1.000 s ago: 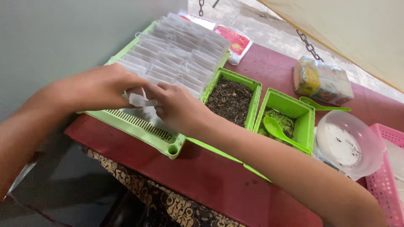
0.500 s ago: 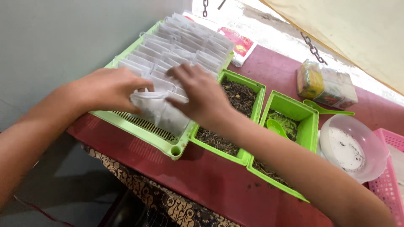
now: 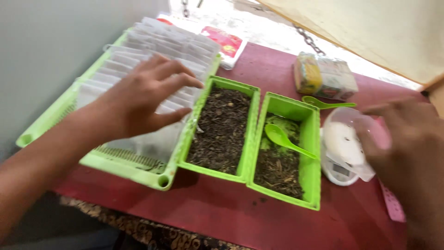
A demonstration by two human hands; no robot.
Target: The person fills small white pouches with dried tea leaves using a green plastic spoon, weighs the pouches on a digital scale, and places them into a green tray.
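Surface: we saw a dark red tabletop (image 3: 222,213) beside a grey wall, with a patterned cloth hanging at its near edge.
Landmark: a narrow green tub of dark loose leaf matter (image 3: 222,129) stood mid-table; we place the rest from it.
Sachet tray: a wide green slotted tray (image 3: 125,162) touched the tub's left side, packed with upright rows of small white sachets (image 3: 180,46), which we judged were filed that way so each could be picked out singly.
Left hand: our left hand (image 3: 138,99) lay over the sachets, fingers spread apart and flat, clamped on nothing.
Second tub: a matching green tub (image 3: 286,148) touched the landmark's right side, holding coarser bits and a green plastic spoon (image 3: 286,139) resting bowl-up, handy for scooping.
Bowl and scale: just right of that tub, a clear plastic bowl (image 3: 344,143) sat tilted on a small white scale (image 3: 337,171).
Right hand: our right hand (image 3: 407,143) was at the bowl's far side, fingers loosely parted; blur kept us from telling whether it gripped the bowl.
Beyond: a second green spoon (image 3: 323,103) and a wrapped yellow packet (image 3: 323,76) lay behind the second tub.
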